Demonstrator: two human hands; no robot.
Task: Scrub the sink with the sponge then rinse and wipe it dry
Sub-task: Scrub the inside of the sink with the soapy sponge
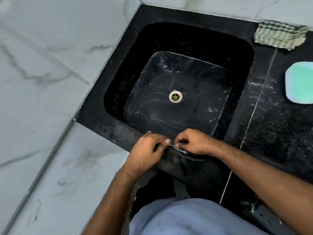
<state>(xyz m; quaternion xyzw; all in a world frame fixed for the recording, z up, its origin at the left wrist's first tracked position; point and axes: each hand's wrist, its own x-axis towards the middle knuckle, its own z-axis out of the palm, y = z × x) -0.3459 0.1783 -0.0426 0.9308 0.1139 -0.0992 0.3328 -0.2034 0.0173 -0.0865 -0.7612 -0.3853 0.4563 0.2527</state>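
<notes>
Head view: both forearms reach in from the near edge, and the left hand (147, 150) and right hand (193, 141) meet knuckles-up at the near rim of the black sink (237, 53), fingers curled; what they grip, if anything, cannot be told. The sink floor shows wet streaks around the drain (175, 96). A striped cloth (279, 35) lies on the counter (279, 133) at far right, with a green dish (299, 84) nearer, right.

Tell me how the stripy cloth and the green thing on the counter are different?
The stripy cloth is grey-green with dark stripes; the green thing is plain mint green with a pale rim. The cloth looks soft, folded and rumpled; the green thing looks smooth with rounded corners. The cloth lies at the back by the wall; the green thing sits nearer, cut off by the picture's edge. Both rest on the black counter, right of the sink.
</notes>
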